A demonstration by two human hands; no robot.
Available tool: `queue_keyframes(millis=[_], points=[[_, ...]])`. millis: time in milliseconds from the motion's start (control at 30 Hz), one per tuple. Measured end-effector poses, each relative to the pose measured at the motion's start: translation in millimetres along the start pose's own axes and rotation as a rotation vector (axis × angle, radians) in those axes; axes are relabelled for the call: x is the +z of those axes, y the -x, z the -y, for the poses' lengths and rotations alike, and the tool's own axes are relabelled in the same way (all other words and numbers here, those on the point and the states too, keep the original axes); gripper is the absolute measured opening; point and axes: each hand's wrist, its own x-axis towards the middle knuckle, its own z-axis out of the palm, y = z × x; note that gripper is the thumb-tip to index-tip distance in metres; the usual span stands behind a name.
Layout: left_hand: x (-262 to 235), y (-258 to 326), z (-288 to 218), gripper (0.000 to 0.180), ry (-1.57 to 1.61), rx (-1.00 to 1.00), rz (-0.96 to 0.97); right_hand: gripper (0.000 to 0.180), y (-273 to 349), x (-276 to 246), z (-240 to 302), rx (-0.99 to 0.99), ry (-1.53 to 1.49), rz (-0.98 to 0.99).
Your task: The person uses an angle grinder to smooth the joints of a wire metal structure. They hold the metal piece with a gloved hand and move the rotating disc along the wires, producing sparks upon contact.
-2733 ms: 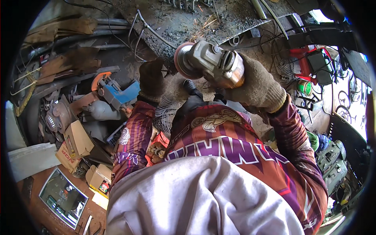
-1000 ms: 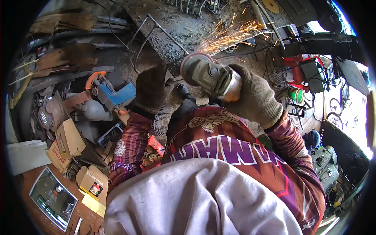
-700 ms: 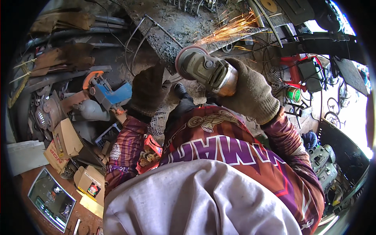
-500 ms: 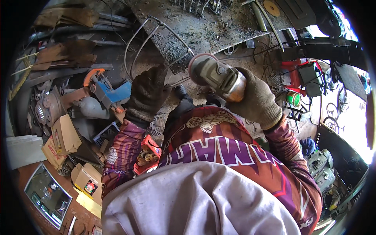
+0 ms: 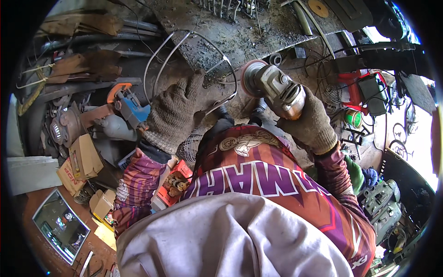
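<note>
A bent frame of thin metal rod (image 5: pixel 224 58) loops up in front of me, its far part over the edge of the worktable. My left hand (image 5: pixel 173 113), in a grey-brown knitted glove, is closed on the frame's near side, and the glove hides the gripped rods. In my gloved right hand (image 5: pixel 314 123) is an angle grinder (image 5: pixel 279 91), grasped by its body. Its round disc (image 5: pixel 253 78) faces left, a little to the right of the frame and apart from it. Whether the disc spins I cannot tell.
Ahead stands a grimy metal worktable (image 5: pixel 258 41) with upright rods and debris. On the left are a blue tool (image 5: pixel 131 108), a grey bottle (image 5: pixel 115 129) and cardboard boxes (image 5: pixel 85 157). A red basket (image 5: pixel 173 184) sits near my left forearm. A red chair (image 5: pixel 353 90) is at right.
The grinder has moved right, away from the frame. My left hand has turned, showing more of the glove's back, and the frame has tilted and shifted with it.
</note>
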Motion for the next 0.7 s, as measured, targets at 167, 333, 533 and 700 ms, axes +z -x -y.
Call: queue_keyframes(millis=[167,333,533,700], points=[[-21,-11,-5,0.087,0.314,0.003,-0.062,0.069,4,-1,-8,-0.024,-0.064,-0.024],[-33,-20,5,0.056,0.352,0.078,-0.196,0.066,5,-2,-18,-0.044,-0.073,-0.031],[-65,-37,-5,0.028,0.172,0.096,-0.176,0.069,1,3,-21,-0.043,-0.059,0.057],[-93,-58,-30,0.025,0.000,-0.043,0.082,0.076,-4,4,-11,-0.037,0.079,0.069]])
